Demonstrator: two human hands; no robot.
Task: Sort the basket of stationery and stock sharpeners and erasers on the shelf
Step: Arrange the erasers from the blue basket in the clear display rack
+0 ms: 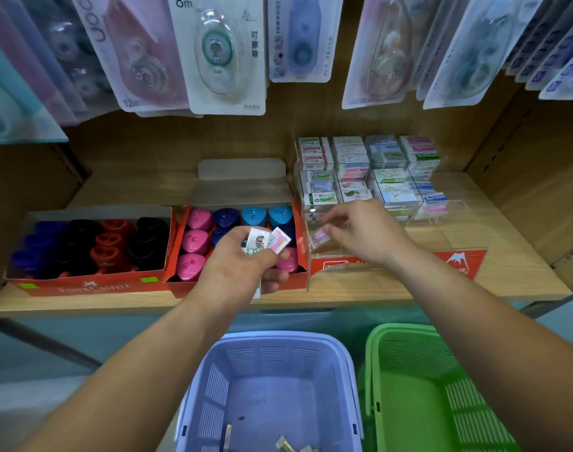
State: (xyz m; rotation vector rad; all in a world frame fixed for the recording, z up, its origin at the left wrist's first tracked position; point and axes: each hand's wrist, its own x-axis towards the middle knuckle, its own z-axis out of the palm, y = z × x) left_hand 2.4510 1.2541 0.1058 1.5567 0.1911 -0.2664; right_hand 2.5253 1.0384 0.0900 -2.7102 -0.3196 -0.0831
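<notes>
Sharpeners filled two red cardboard boxes [92, 285] on the wooden shelf [507, 256]. The left hand [242, 272] gripped a bundle of small wrapped erasers [268, 243]. At its 3 o'clock, the right hand [366, 233] pinched one wrapped eraser [319, 236] at the clear acrylic rack [458, 205]. Stocking appeared well advanced: few pieces lay in the lilac plastic basket [278, 336] at 6 o'clock.

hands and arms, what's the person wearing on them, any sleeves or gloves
No sleeves in view; both are bare to the picture's edge. The left hand and right hand wear no gloves, and no ring, watch or bracelet shows.
</notes>
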